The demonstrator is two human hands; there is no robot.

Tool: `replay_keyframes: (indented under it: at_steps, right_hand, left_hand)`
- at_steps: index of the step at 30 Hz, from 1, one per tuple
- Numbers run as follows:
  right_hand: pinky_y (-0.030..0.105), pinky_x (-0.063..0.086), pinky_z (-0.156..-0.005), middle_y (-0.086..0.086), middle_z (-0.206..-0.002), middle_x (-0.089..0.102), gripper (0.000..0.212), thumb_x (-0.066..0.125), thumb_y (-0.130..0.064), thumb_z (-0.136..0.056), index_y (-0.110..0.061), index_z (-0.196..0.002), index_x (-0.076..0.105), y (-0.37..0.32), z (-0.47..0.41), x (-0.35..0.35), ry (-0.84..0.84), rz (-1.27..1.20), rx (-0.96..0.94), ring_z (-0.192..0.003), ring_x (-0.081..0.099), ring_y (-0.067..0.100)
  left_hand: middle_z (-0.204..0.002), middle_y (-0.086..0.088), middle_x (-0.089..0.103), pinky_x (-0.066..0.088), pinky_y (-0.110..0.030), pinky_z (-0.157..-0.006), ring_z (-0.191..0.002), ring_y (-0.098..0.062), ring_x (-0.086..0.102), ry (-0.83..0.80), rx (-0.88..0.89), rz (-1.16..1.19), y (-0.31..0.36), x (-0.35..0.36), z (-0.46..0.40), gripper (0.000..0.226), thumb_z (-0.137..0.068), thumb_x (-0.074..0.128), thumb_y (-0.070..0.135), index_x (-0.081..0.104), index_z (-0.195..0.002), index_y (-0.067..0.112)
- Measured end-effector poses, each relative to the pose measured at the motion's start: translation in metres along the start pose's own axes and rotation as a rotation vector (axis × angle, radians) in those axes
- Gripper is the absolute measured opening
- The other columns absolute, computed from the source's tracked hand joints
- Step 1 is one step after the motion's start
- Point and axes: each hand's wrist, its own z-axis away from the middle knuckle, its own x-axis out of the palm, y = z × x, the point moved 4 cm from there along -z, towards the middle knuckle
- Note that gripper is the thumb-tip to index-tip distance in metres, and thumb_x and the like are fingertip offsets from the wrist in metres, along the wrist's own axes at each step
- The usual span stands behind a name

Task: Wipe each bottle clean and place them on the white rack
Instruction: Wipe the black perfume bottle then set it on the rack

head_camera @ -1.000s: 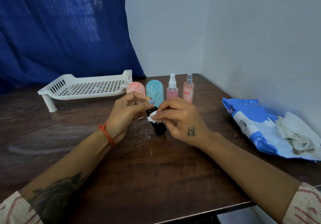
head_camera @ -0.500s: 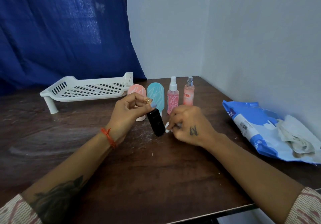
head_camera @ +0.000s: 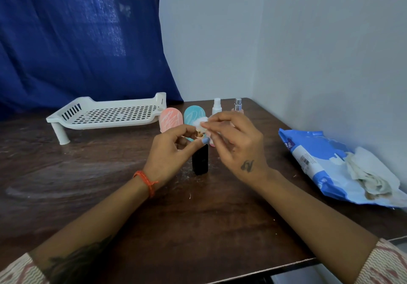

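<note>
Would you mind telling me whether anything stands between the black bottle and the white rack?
The pink bottle stands by the white rack at its near right corner, partly on the black bottle's straight path; lifting over should clear it.

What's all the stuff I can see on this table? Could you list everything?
black bottle: 1, black with gold top, upright at table centre
white wipe: 1, white, above bottle's top
white rack: 1, white, back left
oval bottles: 2, pink and teal, beside rack
spray bottles: 2, pinkish, back, partly hidden
wipes pack: 1, blue and white, right, used wipes on top
table: 1, dark wood
curtain: 1, blue, behind
left hand: pinches bottle's top
right hand: pinches wipe
</note>
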Motion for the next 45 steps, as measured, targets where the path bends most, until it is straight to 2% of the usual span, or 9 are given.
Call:
replay_keyframes:
  at_steps: [4, 11, 15, 19, 22, 25, 33, 41, 45]
  right_hand:
    - [0.024, 0.045, -0.088, 0.015, -0.098, 0.067, 0.02, 0.059, -0.006, -0.083, -0.002, -0.099, 0.071, -0.006, 0.0, 0.004, -0.061, 0.023, -0.1, -0.095, 0.058, 0.021]
    - [0.031, 0.047, -0.091, 0.016, -0.098, 0.068, 0.021, 0.051, -0.002, -0.089, 0.001, -0.097, 0.071, -0.012, 0.002, 0.004, -0.093, 0.052, -0.216, -0.097, 0.057, 0.024]
    - [0.03, 0.049, -0.085, 0.011, -0.093, 0.07, 0.019, 0.054, -0.005, -0.089, -0.002, -0.094, 0.072, -0.018, 0.002, 0.009, -0.154, 0.099, -0.344, -0.094, 0.055, 0.02]
    - [0.03, 0.05, -0.077, 0.007, -0.089, 0.071, 0.018, 0.056, -0.004, -0.084, -0.005, -0.088, 0.073, -0.017, 0.003, 0.009, -0.189, 0.119, -0.355, -0.084, 0.06, 0.021]
    - [0.025, 0.045, -0.081, 0.007, -0.082, 0.07, 0.021, 0.051, -0.003, -0.079, -0.005, -0.08, 0.072, -0.014, 0.004, 0.004, -0.171, 0.085, -0.24, -0.082, 0.059, 0.019]
    - [0.019, 0.039, -0.087, 0.006, -0.081, 0.069, 0.02, 0.052, -0.004, -0.077, -0.006, -0.079, 0.071, -0.002, 0.005, 0.002, -0.147, 0.07, -0.09, -0.085, 0.057, 0.015]
    - [0.006, 0.048, -0.074, -0.01, -0.101, 0.063, 0.028, 0.067, -0.005, -0.083, -0.012, -0.11, 0.066, 0.014, 0.003, 0.009, -0.149, -0.265, 0.444, -0.086, 0.061, -0.002]
    - [0.015, 0.051, -0.065, -0.003, -0.081, 0.068, 0.018, 0.072, -0.002, -0.071, -0.015, -0.084, 0.07, 0.016, 0.003, 0.005, -0.189, -0.53, 0.599, -0.072, 0.064, 0.005]
    - [0.029, 0.055, -0.07, 0.001, -0.083, 0.068, 0.021, 0.068, -0.004, -0.066, -0.022, -0.077, 0.067, 0.028, 0.004, -0.001, -0.038, -0.661, 0.818, -0.079, 0.065, 0.015]
  left_hand:
    - [-0.085, 0.002, 0.068, 0.046, -0.018, -0.064, -0.077, -0.01, 0.059, -0.009, 0.038, 0.001, 0.004, -0.002, 0.002, 0.015, -0.081, 0.067, 0.03, 0.061, -0.093, 0.036]
    - [-0.09, 0.002, 0.069, 0.051, -0.032, -0.077, -0.082, -0.016, 0.062, -0.087, 0.023, 0.048, 0.0, -0.003, 0.0, 0.027, -0.078, 0.074, 0.015, 0.065, -0.099, 0.03]
    - [-0.085, 0.003, 0.066, 0.051, -0.02, -0.075, -0.075, -0.002, 0.06, -0.087, 0.035, 0.085, -0.002, -0.004, 0.0, 0.031, -0.076, 0.073, 0.005, 0.064, -0.102, 0.019]
    - [-0.095, -0.009, 0.065, 0.053, -0.022, -0.078, -0.082, -0.013, 0.062, -0.087, 0.003, 0.087, -0.006, -0.005, -0.002, 0.045, -0.075, 0.074, 0.006, 0.06, -0.116, 0.017]
    - [-0.088, -0.001, 0.062, 0.051, -0.014, -0.073, -0.074, -0.001, 0.059, -0.072, -0.017, 0.122, -0.004, -0.006, -0.001, 0.046, -0.073, 0.076, 0.008, 0.06, -0.115, 0.019]
    - [-0.086, 0.003, 0.061, 0.052, -0.017, -0.072, -0.076, -0.006, 0.06, -0.082, -0.041, 0.14, -0.003, -0.007, -0.001, 0.044, -0.072, 0.078, 0.014, 0.059, -0.11, 0.027]
    - [-0.085, 0.005, 0.064, 0.054, -0.024, -0.076, -0.079, -0.01, 0.063, -0.083, -0.062, 0.125, -0.001, -0.006, -0.001, 0.047, -0.072, 0.078, 0.016, 0.055, -0.11, 0.03]
    - [-0.089, -0.003, 0.066, 0.054, -0.025, -0.077, -0.081, -0.015, 0.065, -0.087, -0.042, 0.136, -0.004, -0.006, -0.002, 0.051, -0.071, 0.079, 0.017, 0.058, -0.116, 0.026]
    - [-0.092, -0.003, 0.065, 0.054, -0.025, -0.078, -0.082, -0.013, 0.064, -0.096, -0.052, 0.13, -0.004, -0.006, -0.002, 0.051, -0.072, 0.078, 0.017, 0.057, -0.118, 0.026]
